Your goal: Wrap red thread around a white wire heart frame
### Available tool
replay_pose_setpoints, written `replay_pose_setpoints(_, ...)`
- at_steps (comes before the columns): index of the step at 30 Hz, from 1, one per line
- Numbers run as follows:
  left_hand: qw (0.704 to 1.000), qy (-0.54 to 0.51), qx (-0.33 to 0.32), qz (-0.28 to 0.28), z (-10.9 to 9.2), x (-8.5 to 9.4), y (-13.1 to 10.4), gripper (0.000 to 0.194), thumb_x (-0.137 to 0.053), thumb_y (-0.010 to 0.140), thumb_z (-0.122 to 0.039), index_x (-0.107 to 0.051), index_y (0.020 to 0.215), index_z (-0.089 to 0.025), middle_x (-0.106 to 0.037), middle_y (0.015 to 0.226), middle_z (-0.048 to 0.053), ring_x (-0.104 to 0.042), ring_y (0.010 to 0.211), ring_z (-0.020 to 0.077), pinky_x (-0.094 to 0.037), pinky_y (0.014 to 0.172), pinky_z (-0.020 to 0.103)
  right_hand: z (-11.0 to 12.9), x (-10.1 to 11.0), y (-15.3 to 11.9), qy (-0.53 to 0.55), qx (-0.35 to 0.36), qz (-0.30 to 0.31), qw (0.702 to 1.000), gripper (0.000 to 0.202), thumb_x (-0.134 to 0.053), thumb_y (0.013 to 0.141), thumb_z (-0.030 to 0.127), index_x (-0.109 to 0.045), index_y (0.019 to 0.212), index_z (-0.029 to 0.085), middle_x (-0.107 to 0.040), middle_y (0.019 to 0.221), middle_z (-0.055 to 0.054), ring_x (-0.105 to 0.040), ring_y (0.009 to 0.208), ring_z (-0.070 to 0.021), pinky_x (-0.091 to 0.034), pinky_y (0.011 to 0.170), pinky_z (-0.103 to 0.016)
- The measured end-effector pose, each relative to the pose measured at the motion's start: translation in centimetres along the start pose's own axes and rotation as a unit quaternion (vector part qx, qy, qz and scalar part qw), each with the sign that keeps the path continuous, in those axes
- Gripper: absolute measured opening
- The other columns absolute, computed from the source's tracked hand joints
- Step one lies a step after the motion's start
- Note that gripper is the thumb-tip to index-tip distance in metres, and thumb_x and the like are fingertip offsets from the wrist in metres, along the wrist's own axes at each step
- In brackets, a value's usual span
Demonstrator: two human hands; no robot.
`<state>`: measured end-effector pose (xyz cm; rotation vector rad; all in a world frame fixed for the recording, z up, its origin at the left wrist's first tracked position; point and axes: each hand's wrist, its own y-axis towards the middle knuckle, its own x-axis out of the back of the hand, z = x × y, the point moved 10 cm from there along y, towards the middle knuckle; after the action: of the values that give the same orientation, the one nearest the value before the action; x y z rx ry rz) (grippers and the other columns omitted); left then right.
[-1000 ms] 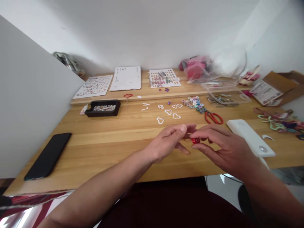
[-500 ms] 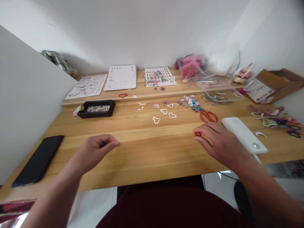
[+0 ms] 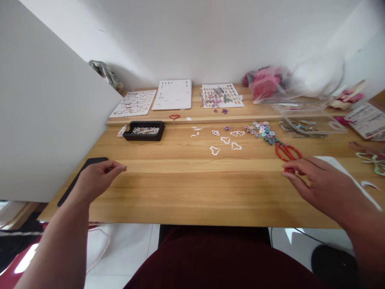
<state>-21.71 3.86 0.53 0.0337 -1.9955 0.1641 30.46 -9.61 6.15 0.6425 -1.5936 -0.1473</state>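
Observation:
My left hand hovers over the table's left side, thumb and fingertips pinched; whatever they may hold is too fine to see. Behind its wrist lies a black phone, partly covered. On the right, my right hand grips a small red thread bobbin between thumb and fingers. Just beyond that hand are red-handled scissors, their blades near a cluster of coloured bobbins. A white device is half hidden by my right hand. White cut-out shapes lie mid-table.
A black tray of beads stands at left beside a small tube. Printed sheets rest on the raised back ledge, near a red wire shape. A clear plastic box and a carton stand at right.
My hands have moved farther apart, the left one leftward over the phone, the right one rightward with the red bobbin. The view has swung left.

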Motion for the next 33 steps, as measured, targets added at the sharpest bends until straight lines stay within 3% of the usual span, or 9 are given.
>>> replay_pose_setpoints(7,0.993,0.075,0.035,-0.081,-1.3,3.2,-0.5,0.048,-0.055,0.085,-0.053,-0.069,0.116,-0.018,-0.071,0.090,0.003,-0.061,0.083,0.0212,-0.040,0.068,0.026,-0.3,0.8,-0.2,-0.009,0.010,0.006,1.000,0.010,-0.049,0.097,0.028,-0.056,0.096,0.021,-0.065,0.086,-0.011,-0.065,0.078,-0.0312,-0.047,0.062,-0.041)
replay_pose_setpoints(11,0.992,-0.026,0.020,-0.124,-4.9,4.0,-1.9,0.037,-0.057,0.086,-0.049,-0.075,0.084,-0.016,-0.071,0.073,0.002,-0.062,0.069,0.0179,-0.043,0.064,0.027,1.7,2.2,0.6,-0.006,0.038,-0.011,0.999,0.008,-0.051,0.097,0.027,-0.057,0.096,0.022,-0.066,0.085,-0.010,-0.066,0.081,-0.0313,-0.047,0.063,-0.041)
replay_pose_setpoints(13,0.982,-0.123,-0.059,-0.128,-8.9,3.5,-2.6,0.033,-0.059,0.087,-0.042,-0.075,0.078,-0.015,-0.072,0.073,0.003,-0.063,0.072,0.0166,-0.047,0.068,0.026,2.9,3.3,1.1,-0.008,0.049,-0.026,0.998,0.006,-0.052,0.096,0.025,-0.057,0.097,0.022,-0.067,0.085,-0.009,-0.066,0.081,-0.0302,-0.046,0.062,-0.039)
replay_pose_setpoints(17,0.893,-0.360,-0.269,0.037,-19.7,0.2,-5.1,0.048,-0.063,0.087,-0.040,-0.061,0.131,-0.021,-0.074,0.109,0.008,-0.068,0.099,0.0215,-0.053,0.063,0.024,5.5,5.2,2.0,-0.004,0.081,-0.045,0.996,0.005,-0.056,0.095,0.021,-0.057,0.099,0.019,-0.068,0.087,-0.007,-0.066,0.085,-0.0268,-0.048,0.072,-0.038)
replay_pose_setpoints(21,0.826,-0.416,-0.319,0.209,-28.3,-3.7,-7.9,0.046,-0.048,0.094,-0.051,-0.077,0.094,-0.016,-0.073,0.109,0.013,-0.068,0.101,0.0242,-0.049,0.050,0.019,7.1,6.7,2.6,0.015,0.097,-0.053,0.994,0.008,-0.058,0.095,0.023,-0.058,0.101,0.018,-0.069,0.089,-0.005,-0.063,0.088,-0.0235,-0.049,0.082,-0.037)
replay_pose_setpoints(24,0.738,-0.492,-0.347,0.306,-33.1,-5.7,-10.2,0.034,-0.057,0.091,-0.045,-0.071,0.111,-0.022,-0.068,0.123,0.008,-0.066,0.108,0.0223,-0.048,0.051,0.016,7.9,7.2,2.9,0.016,0.112,-0.042,0.993,0.010,-0.059,0.094,0.023,-0.059,0.103,0.018,-0.069,0.091,-0.004,-0.062,0.090,-0.0228,-0.048,0.085,-0.037)
replay_pose_setpoints(27,0.670,-0.510,-0.346,0.415,-36.1,-8.7,-12.6,0.045,-0.066,0.086,-0.044,-0.062,0.127,-0.025,-0.066,0.122,0.008,-0.066,0.103,0.0199,-0.052,0.060,0.019,8.5,7.6,3.1,0.016,0.131,-0.043,0.990,0.008,-0.059,0.094,0.023,-0.060,0.102,0.020,-0.068,0.092,-0.004,-0.062,0.092,-0.0228,-0.048,0.086,-0.038)
replay_pose_setpoints(30,0.683,-0.455,-0.336,0.463,-36.4,-11.4,-13.5,0.042,-0.067,0.083,-0.049,-0.069,0.113,-0.020,-0.070,0.094,0.006,-0.063,0.077,0.0129,-0.048,0.059,0.021,8.3,7.7,3.2,0.015,0.122,-0.048,0.991,0.007,-0.056,0.096,0.023,-0.061,0.101,0.022,-0.067,0.091,-0.004,-0.062,0.091,-0.0223,-0.049,0.084,-0.037)
replay_pose_setpoints(33,0.765,-0.390,-0.331,0.391,-34.1,-11.5,-11.0,0.033,-0.077,0.073,-0.048,-0.072,0.078,-0.016,-0.064,0.070,0.001,-0.051,0.061,0.0084,-0.039,0.054,0.021,7.8,7.2,3.2,0.002,0.122,-0.033,0.992,0.008,-0.056,0.095,0.022,-0.062,0.101,0.021,-0.069,0.093,-0.005,-0.062,0.091,-0.0234,-0.050,0.083,-0.038)
